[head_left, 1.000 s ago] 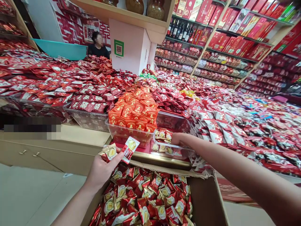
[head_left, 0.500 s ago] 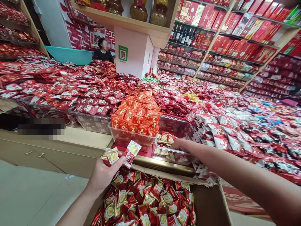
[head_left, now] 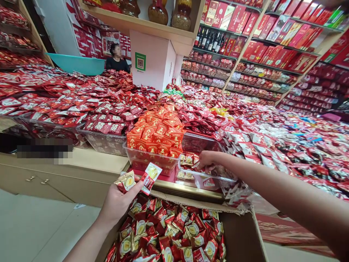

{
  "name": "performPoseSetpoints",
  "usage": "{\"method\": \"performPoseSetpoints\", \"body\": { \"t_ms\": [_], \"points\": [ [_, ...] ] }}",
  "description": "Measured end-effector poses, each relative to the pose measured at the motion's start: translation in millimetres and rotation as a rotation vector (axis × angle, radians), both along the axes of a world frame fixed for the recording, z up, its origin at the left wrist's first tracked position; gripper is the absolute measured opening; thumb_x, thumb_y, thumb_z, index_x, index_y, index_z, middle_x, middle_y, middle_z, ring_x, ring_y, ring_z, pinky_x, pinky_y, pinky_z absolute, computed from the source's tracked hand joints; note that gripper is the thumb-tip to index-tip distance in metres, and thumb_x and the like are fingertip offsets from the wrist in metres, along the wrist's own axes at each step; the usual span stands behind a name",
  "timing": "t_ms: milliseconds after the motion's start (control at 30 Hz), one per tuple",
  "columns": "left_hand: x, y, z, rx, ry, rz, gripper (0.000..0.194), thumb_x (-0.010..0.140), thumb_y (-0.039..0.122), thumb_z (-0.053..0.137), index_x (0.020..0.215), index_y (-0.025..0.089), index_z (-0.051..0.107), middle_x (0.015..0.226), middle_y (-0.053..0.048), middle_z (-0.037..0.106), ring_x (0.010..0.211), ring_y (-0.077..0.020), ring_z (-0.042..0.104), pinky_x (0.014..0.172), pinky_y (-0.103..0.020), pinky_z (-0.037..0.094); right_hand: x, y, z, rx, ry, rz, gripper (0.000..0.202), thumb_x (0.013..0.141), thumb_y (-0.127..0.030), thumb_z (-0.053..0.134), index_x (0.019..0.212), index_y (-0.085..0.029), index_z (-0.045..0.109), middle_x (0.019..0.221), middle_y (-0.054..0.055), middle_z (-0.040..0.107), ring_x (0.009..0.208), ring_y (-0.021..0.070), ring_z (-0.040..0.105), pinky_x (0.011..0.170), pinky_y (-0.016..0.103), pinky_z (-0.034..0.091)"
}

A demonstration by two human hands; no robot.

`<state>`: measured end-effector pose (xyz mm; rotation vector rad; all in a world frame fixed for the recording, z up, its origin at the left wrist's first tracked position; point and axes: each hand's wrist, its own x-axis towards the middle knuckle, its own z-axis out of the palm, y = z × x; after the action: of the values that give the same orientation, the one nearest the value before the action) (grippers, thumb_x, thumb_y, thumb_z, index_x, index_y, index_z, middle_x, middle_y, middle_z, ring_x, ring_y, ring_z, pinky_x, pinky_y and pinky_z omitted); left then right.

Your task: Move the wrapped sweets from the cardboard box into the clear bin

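Note:
My left hand (head_left: 117, 203) is closed on two wrapped candies above the front of the counter. One is a gold-and-red candy (head_left: 127, 181); the other, a red-and-white candy (head_left: 151, 179), sticks out past my thumb. At a clear plastic bin (head_left: 230, 178), my right hand (head_left: 208, 159) reaches in with fingers curled downward. A few gold-and-red candies (head_left: 188, 159) lie in that bin beside the fingertips. Whatever these fingers pinch is too hidden to make out. Below both hands stands a cardboard box (head_left: 240, 236) with many red-and-gold candies (head_left: 174, 233).
Left of the bin, a clear tub (head_left: 148, 156) is heaped with orange packets (head_left: 155, 133). More packet-filled bins (head_left: 106, 143) line the counter. A teal basin (head_left: 76, 64) and a person (head_left: 117, 62) are at the back. Shelves (head_left: 231, 72) rise on the right.
My right hand has risen slightly in the bin, so more of its curled fingers show. My left hand keeps hold of its two candies. The view has shifted a little.

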<state>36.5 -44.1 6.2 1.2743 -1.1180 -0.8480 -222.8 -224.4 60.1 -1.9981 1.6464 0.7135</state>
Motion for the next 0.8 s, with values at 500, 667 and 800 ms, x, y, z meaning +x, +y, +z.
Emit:
{"method": "performPoseSetpoints", "body": {
  "t_ms": [500,667,800],
  "points": [
    [2,-1,-3.0,-0.002,-0.046,0.033,0.015,0.069,0.029,0.063,0.075,0.017,0.056,0.07,0.001,0.059,0.066,-0.0147,0.055,0.066,-0.024,0.045,8,14,-2.9,0.009,0.114,0.67,0.009,0.078,-0.02,0.056,0.079,-0.012,0.06,0.081,0.001,0.062,0.078,0.0143,0.057,0.072,0.033,0.045],
    [1,0,-0.2,-0.005,-0.052,0.03,0.014,0.069,0.029,0.063,0.075,0.017,0.057,0.07,0.0,0.06,0.066,-0.0155,0.056,0.065,-0.025,0.046,0,12,-5.6,-0.041,0.072,0.61,0.015,0.081,-0.025,0.052,0.079,-0.012,0.06,0.08,0.001,0.061,0.077,0.0143,0.057,0.072,0.033,0.046],
    [-1,-1,0.6,-0.004,-0.047,0.046,0.015,0.067,0.029,0.065,0.074,0.018,0.058,0.07,0.0,0.062,0.067,-0.0165,0.057,0.066,-0.025,0.047,-1,13,-16.4,-0.035,0.045,0.514,0.015,0.08,-0.026,0.054,0.079,-0.012,0.059,0.08,0.001,0.061,0.075,0.0135,0.058,0.07,0.033,0.047]
  ]
}}
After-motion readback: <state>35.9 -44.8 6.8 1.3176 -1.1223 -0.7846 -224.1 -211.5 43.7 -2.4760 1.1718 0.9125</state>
